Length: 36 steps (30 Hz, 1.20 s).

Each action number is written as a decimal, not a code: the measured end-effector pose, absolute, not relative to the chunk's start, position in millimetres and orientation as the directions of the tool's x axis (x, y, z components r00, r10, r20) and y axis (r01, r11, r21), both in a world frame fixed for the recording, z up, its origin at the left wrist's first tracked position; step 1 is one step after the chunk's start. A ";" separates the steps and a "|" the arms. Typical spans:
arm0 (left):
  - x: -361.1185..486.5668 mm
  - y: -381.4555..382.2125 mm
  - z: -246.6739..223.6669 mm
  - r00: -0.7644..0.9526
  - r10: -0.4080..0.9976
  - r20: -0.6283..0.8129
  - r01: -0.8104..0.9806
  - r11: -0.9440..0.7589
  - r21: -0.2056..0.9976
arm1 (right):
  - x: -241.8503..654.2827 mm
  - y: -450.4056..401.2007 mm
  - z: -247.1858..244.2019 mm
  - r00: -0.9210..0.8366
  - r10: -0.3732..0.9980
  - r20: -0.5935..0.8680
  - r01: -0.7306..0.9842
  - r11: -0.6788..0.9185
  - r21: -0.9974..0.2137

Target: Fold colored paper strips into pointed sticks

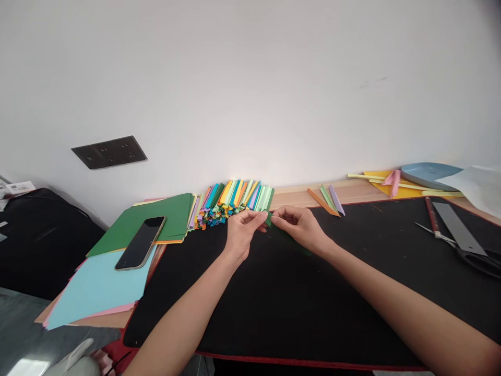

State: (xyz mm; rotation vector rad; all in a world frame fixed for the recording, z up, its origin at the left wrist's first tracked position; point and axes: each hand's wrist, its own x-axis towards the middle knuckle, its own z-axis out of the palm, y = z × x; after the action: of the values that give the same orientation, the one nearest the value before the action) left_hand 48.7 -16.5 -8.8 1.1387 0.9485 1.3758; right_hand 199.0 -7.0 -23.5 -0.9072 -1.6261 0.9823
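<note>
Between my two hands is a strip of dark green paper [269, 219], held above the black mat [250, 303]. My left hand [246, 230] is closed, thumb and fingers pinching the strip's left end. My right hand [299, 225] pinches it close by, and part of the green strip trails beneath that hand toward the lower right. Just behind my left hand lies a pile of folded paper strips [225, 201] in many colours, against the wall. Beyond my right hand rest an orange strip [321, 201], a green strip [327, 197] and a purple strip [336, 200].
A phone [141, 243] lies on stacked green sheets [168, 214] and light blue sheets [97, 287] at the left. Scissors [475, 258], a metal ruler [457, 227] and a red-handled tool [432, 216] lie right. A blue tray [426, 171] stands behind them.
</note>
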 end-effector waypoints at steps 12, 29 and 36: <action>49.0 -16.5 -12.4 0.002 0.979 0.203 -0.102 -0.202 0.974 | 199.5 -8.0 -21.1 -0.277 0.901 0.335 0.094 0.372 -0.924; 38.3 -15.6 -4.0 0.115 0.938 0.328 0.279 -0.347 0.895 | 199.2 -7.1 -22.5 -0.264 0.905 0.333 0.053 0.358 -0.932; 39.0 -14.3 -8.6 0.001 0.949 0.316 0.146 -0.313 0.938 | 197.0 -10.4 -26.0 -0.267 0.794 0.547 0.199 0.600 -0.774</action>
State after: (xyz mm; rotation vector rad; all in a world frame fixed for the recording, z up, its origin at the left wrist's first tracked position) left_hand 39.0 -14.3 -8.6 1.5456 1.1649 1.3896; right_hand 197.0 -10.4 -26.0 -0.8108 -1.7849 0.7121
